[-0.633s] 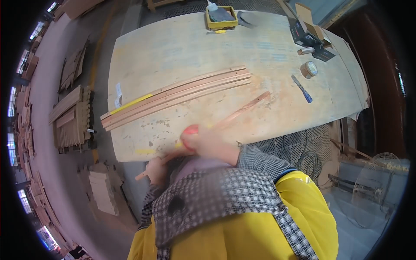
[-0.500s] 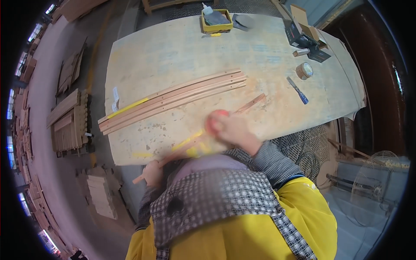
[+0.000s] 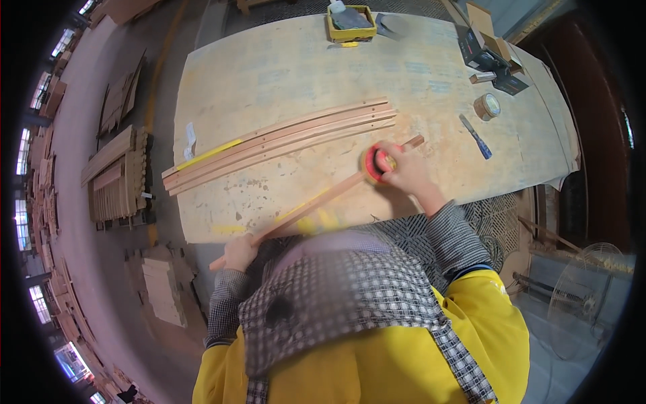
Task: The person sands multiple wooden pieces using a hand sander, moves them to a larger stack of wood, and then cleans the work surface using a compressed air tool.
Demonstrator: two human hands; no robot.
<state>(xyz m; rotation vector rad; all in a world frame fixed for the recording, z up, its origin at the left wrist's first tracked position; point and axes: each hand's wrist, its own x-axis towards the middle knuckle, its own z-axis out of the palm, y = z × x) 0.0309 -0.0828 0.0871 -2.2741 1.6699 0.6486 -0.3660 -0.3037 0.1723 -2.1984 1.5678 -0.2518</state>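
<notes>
My left hand is closed round the near-left part of a long wooden strip, which angles up across the front of the table. My right hand grips a red and yellow tape roll against the strip near its far end. A thin yellow line shows along part of this strip. Behind it, several wooden strips lie side by side, with a yellow band on the left half of one and small dark holes along them. Smudges of yellow mark the table near its front edge.
A yellow bin with a bottle stands at the back. Dark boxes, a round tin and a blue-handled scraper are at the right. Stacked boards are left of the table. A fan stands at the lower right.
My right hand has moved up and to the right along the strip with the tape roll. My left hand stays on the near end of the strip.
</notes>
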